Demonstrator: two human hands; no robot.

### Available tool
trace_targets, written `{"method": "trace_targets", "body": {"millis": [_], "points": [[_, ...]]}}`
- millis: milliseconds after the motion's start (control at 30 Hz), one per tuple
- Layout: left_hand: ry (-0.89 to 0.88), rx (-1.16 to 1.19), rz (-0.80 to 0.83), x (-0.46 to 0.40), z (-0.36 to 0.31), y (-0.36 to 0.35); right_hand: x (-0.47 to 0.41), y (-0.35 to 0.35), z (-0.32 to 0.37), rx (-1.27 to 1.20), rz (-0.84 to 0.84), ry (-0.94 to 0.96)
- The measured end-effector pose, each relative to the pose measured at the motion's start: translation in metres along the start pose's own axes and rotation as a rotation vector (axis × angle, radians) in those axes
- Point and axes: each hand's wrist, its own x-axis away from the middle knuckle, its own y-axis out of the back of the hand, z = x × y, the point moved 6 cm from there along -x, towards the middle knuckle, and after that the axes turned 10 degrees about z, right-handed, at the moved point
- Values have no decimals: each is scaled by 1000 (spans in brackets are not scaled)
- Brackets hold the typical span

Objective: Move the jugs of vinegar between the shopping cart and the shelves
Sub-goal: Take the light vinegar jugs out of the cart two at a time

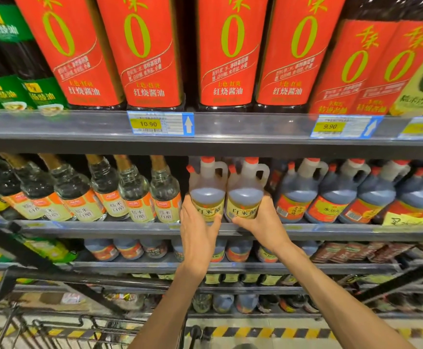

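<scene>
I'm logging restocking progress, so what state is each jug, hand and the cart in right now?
Left jug: upright on the shelf, cap on.
Right jug: upright on the shelf, cap on.
Left hand: holds the left jug.
Right hand: holds the right jug.
Cart: contents not visible.

A supermarket aisle: stocked shelves, price tags, probably a cart.
</scene>
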Motion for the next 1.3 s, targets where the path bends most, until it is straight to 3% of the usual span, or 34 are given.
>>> {"method": "trace_targets", "body": {"millis": [1000, 1300], "points": [[80, 62, 63, -8, -4, 0, 9, -6, -1, -36, -38, -83], [-31, -107, 108, 49, -19, -2, 32, -3, 8, 65, -49, -52]]}}
